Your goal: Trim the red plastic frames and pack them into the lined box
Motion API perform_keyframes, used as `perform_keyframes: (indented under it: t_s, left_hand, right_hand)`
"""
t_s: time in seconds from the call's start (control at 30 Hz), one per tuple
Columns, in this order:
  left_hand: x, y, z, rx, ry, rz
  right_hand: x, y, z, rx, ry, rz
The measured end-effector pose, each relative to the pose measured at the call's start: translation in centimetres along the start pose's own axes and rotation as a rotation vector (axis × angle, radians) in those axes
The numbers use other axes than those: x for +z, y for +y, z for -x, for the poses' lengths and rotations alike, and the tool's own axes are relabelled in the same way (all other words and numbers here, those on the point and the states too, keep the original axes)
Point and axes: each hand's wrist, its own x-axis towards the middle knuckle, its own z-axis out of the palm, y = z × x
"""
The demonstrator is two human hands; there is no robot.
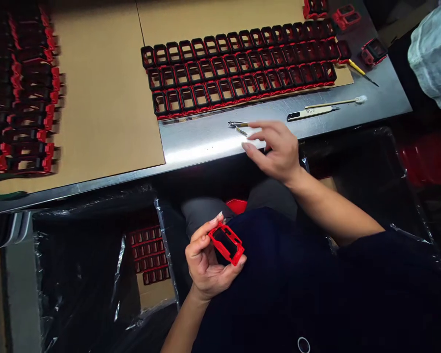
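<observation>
Pinching a red frame [226, 242], left hand [206, 262] grip (right hand [275, 152] spread) sits well below the tweezers [238, 125]

Single view, head-worn camera, looking forward and steeply down from above the seated person's lap. Tabletop [206, 142] fills the upper half and runs at a slant, its near edge dropping toward the left. Both hands sit close below the lens: left hand [206, 260] low in the lap, right hand [275, 149] at the tabletop edge. Another person's sleeve [433, 54] cuts into the top right corner.
</observation>
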Motion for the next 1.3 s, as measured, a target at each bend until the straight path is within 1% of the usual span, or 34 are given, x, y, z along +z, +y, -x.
perform_keyframes:
  t_s: [0.03, 0.07, 0.1, 0.13, 0.17, 0.2, 0.23, 0.27, 0.33, 0.43, 0.53, 0.6, 0.77, 1.0, 1.17, 1.3]
  left_hand:
    - [-0.1, 0.0, -0.1, 0.01, -0.011, -0.016]
    - [-0.1, -0.1, -0.1, 0.021, -0.024, -0.037]
    - [-0.2, -0.1, -0.2, 0.03, -0.04, -0.06]
    - [-0.3, -0.2, -0.3, 0.04, -0.054, -0.082]
    - [-0.3, -0.3, -0.4, 0.05, -0.069, -0.1]
    - [-0.3, -0.3, -0.5, 0.061, -0.085, -0.112]
    - [-0.3, -0.4, -0.6, 0.07, -0.099, -0.119]
    - [-0.3, -0.5, -0.7, 0.077, -0.112, -0.121]
    - [-0.3, -0.5, -0.8, 0.078, -0.132, -0.113]
    - [-0.3, -0.5, -0.7, 0.052, -0.149, -0.08]
    - [-0.3, -0.5, -0.4, 0.028, -0.141, -0.04]
    - [-0.3, -0.6, -0.1, 0.009, -0.129, -0.017]
    - [-0.2, -0.8, 0.2, -0.045, -0.13, 0.011]
    - [-0.2, -0.8, -0.2, -0.107, -0.154, 0.005]
    - [0.0, -0.8, -0.1, -0.154, -0.149, 0.072]
    - [-0.4, -1.1, 0.1, -0.164, -0.171, 0.036]
  right_hand:
    - [-0.6, -1.4, 1.3, 0.049, -0.059, -0.114]
    - [-1.2, -2.6, 2.8, 0.128, -0.196, -0.252]
    - [-1.7, -3.8, 4.1, 0.232, -0.372, -0.398]
    - [-2.0, -4.7, 5.4, 0.344, -0.547, -0.529]
    - [-2.2, -5.5, 6.6, 0.446, -0.685, -0.648]
    - [-2.3, -6.0, 7.5, 0.541, -0.798, -0.756]
    - [-2.2, -6.3, 8.3, 0.619, -0.872, -0.849]
    - [-2.0, -6.4, 8.9, 0.679, -0.91, -0.926]
    - [-1.4, -6.3, 9.6, 0.757, -0.925, -1.035]
    - [-0.7, -6.0, 9.9, 0.836, -0.899, -1.141]
    - [-0.4, -5.9, 9.8, 0.921, -0.94, -1.267]
    - [-0.3, -5.9, 9.8, 0.961, -0.968, -1.335]
    - [-0.1, -5.8, 10.1, 1.039, -0.981, -1.44]
    - [0.0, -5.6, 10.4, 1.059, -0.96, -1.496]
    - [-0.2, -5.9, 10.4, 1.089, -0.938, -1.486]
    - [-0.2, -6.0, 10.4, 1.123, -0.911, -1.465]
